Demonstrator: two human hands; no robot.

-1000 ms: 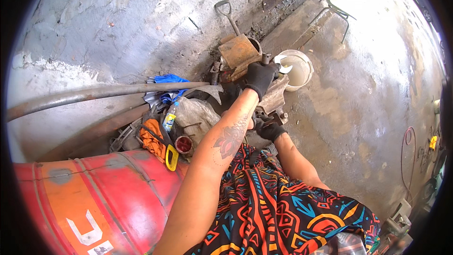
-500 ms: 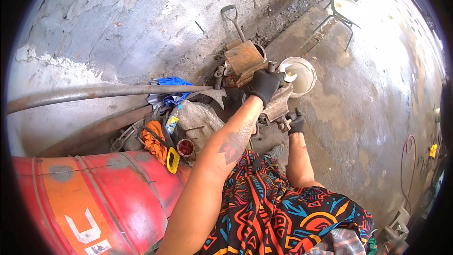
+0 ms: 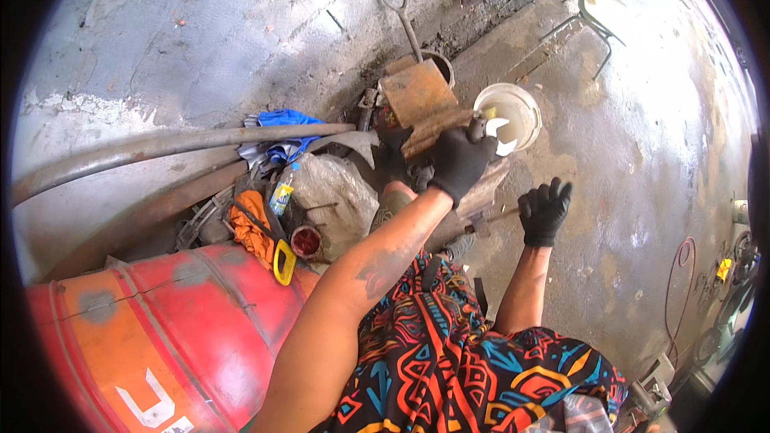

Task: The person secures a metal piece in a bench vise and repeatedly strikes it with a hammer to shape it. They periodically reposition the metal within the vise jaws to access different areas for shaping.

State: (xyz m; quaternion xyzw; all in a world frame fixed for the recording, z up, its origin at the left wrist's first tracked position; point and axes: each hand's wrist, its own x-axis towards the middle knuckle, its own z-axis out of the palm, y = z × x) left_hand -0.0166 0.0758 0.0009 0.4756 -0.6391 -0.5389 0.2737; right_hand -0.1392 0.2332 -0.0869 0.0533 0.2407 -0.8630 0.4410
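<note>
Wrench (image 3: 504, 147), one, in left hand (image 3: 464, 164); one bucket (image 3: 527, 116)

Passage was open to the right of the right hand (image 3: 545, 212), over the concrete floor (image 3: 634, 192). A thin rod (image 3: 504, 214) obstructed its left side. Beyond the left hand (image 3: 463, 162), a white bucket (image 3: 525, 106) and rusty sheet (image 3: 421, 95) limited reach. Leftward, the sack (image 3: 341, 192), long pipe (image 3: 184, 139) and red barrel (image 3: 220, 293) barred low movement.
</note>
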